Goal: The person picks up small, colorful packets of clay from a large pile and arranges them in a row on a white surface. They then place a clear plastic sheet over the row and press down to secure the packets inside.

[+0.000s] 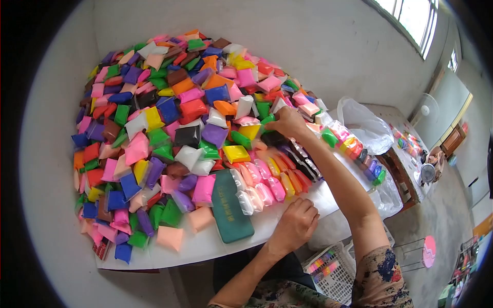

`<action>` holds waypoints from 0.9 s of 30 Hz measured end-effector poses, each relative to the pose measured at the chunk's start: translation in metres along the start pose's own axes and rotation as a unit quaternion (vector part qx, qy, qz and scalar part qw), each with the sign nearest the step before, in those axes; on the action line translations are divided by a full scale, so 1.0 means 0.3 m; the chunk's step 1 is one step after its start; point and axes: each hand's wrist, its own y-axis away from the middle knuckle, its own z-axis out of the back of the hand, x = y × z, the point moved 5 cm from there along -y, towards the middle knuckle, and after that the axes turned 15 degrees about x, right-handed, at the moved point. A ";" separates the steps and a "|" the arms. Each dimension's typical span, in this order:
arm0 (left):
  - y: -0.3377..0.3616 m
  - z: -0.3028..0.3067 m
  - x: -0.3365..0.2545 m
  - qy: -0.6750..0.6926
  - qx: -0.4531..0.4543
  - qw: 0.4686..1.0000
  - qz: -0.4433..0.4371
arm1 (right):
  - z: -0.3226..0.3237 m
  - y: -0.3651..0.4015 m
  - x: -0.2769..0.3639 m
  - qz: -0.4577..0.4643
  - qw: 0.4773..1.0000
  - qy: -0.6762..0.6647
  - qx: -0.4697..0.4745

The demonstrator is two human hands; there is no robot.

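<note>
Your right hand meets the loose packets, its grip indiscernible. Your left hand, fingers curled together, lies near the packet rows.

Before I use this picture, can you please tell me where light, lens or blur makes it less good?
Head view: the window is nearly washed out; the table edge looks bowed, likely lens distortion; black fills the corners; glare whitens spots on the pink packets and clear bag; lettering on the green case is too soft to read; far-right clutter looks smeared.
</note>
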 end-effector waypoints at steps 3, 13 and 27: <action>0.004 -0.005 0.004 -0.004 -0.005 1.000 -0.003 | 0.020 0.013 0.022 -0.013 0.998 -0.052 0.041; 0.010 -0.005 -0.001 -0.016 0.006 1.000 -0.007 | 0.141 0.275 0.046 0.117 0.967 -0.203 -0.095; 0.053 0.007 -0.063 -0.067 -0.077 0.995 0.012 | -0.045 0.891 -0.327 -0.055 0.915 -0.394 0.071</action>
